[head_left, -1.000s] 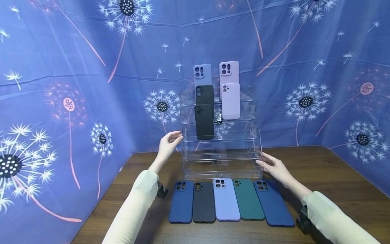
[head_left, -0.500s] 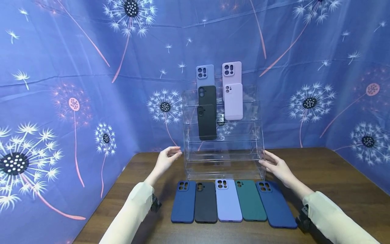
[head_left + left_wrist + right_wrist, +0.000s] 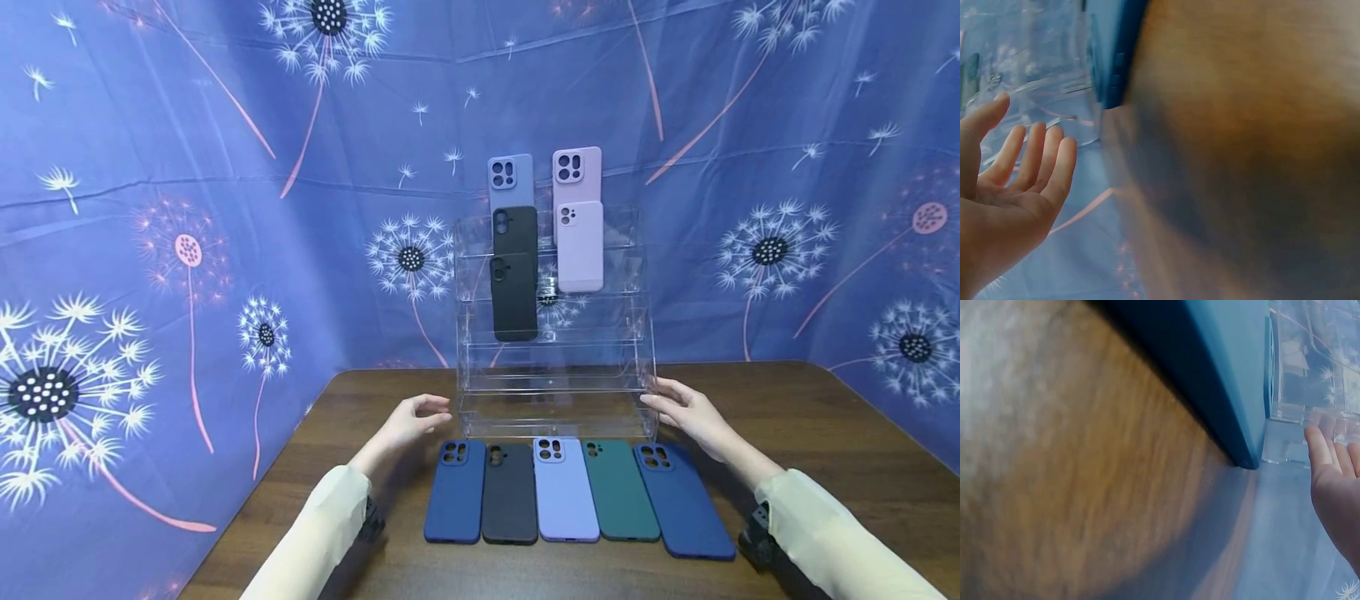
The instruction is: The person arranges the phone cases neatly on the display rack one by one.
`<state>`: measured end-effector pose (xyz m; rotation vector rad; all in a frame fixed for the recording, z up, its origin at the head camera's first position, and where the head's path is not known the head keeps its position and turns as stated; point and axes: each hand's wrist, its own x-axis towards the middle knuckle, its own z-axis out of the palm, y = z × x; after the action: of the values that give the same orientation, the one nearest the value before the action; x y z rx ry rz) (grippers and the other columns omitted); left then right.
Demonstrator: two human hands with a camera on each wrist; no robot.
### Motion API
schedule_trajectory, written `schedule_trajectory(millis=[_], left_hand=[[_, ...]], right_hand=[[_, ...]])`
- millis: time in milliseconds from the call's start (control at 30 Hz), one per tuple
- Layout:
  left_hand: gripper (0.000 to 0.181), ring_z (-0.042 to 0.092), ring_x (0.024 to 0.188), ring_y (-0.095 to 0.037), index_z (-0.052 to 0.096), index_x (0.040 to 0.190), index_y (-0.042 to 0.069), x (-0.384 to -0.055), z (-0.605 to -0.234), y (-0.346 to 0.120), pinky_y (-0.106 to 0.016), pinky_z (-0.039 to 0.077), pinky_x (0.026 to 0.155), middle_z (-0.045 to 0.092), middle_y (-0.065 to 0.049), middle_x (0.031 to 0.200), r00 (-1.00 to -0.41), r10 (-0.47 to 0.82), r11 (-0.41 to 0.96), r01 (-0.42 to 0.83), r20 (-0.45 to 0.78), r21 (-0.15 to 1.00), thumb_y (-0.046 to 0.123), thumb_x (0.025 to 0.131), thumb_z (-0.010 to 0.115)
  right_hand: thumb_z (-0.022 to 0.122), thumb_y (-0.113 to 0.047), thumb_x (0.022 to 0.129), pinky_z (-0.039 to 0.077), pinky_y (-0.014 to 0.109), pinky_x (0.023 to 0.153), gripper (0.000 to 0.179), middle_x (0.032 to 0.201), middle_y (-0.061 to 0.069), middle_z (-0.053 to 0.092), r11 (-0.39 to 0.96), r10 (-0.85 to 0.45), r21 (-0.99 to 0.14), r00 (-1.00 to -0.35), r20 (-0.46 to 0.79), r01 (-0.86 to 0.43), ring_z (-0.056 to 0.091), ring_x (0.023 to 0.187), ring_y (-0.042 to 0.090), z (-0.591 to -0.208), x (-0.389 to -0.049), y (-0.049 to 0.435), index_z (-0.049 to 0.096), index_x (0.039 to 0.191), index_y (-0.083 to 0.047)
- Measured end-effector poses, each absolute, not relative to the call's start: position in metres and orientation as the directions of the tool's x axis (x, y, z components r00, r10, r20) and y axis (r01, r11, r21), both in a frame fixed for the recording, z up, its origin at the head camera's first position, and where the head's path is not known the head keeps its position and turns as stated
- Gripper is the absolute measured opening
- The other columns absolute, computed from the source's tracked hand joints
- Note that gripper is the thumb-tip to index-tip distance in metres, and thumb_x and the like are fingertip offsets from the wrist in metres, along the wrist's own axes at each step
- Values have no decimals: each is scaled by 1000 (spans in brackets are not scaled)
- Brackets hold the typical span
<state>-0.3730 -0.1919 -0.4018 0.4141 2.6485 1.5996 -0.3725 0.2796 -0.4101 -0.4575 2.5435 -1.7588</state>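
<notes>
A clear tiered display stand (image 3: 555, 383) stands at the back of the table. My left hand (image 3: 408, 423) hovers just off its lower left side, fingers loosely bent and holding nothing; the left wrist view shows the same hand (image 3: 1019, 187) palm up. At the lower right side, the fingers of my right hand (image 3: 690, 415) reach the stand's edge; whether they press on it I cannot tell. Phone cases lean on the tiers: a light blue case (image 3: 517, 185), two black ones, a pink case (image 3: 588, 171) and a paler pink case (image 3: 581, 250).
In front of the stand several phone cases lie in a row: dark blue (image 3: 454, 496), black (image 3: 510, 498), light blue (image 3: 567, 496), green (image 3: 622, 496) and another dark blue one (image 3: 690, 508). Behind hangs a blue dandelion-print cloth (image 3: 337, 250). The wooden table (image 3: 300, 500) extends on both sides.
My left hand has come down along the stand's left side from mid-height to near its base. My right hand stays at the right edge. The view has shifted slightly.
</notes>
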Motion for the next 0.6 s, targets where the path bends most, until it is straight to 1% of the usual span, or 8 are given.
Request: schedule_trajectory(millis=[133, 233, 400, 600], left_hand=[[43, 64, 97, -24, 56, 122, -5, -371, -408, -195, -40, 55, 81, 63, -20, 116, -963, 263, 455, 169, 49, 874, 20, 88, 66], [43, 64, 96, -23, 56, 122, -5, -371, -412, -197, -40, 55, 81, 62, -20, 116, -964, 266, 441, 150, 31, 885, 20, 88, 66], [43, 64, 97, -20, 57, 122, -5, -372, -415, -199, -37, 56, 79, 64, -19, 115, -956, 293, 460, 146, 5, 876, 21, 89, 65], [41, 64, 102, -26, 55, 124, -5, -367, -418, -201, -35, 56, 78, 64, -20, 115, -946, 322, 477, 127, -38, 870, 20, 92, 61]], right_hand=[[51, -33, 97, 51, 27, 93, 69, 144, 31, 32, 317, -269, -919, -951, 150, -234, 48, 98, -18, -411, -371, 282, 19, 147, 3], [49, -33, 98, 51, 29, 93, 68, 146, 30, 29, 323, -287, -913, -945, 155, -248, 47, 100, -19, -412, -370, 283, 18, 148, 2], [49, -33, 98, 51, 28, 92, 68, 148, 30, 26, 319, -292, -915, -944, 155, -249, 46, 101, -20, -412, -371, 283, 17, 148, 1], [49, -33, 98, 50, 33, 94, 68, 148, 29, 26, 318, -293, -916, -944, 151, -245, 45, 101, -20, -411, -372, 280, 16, 149, 0]])
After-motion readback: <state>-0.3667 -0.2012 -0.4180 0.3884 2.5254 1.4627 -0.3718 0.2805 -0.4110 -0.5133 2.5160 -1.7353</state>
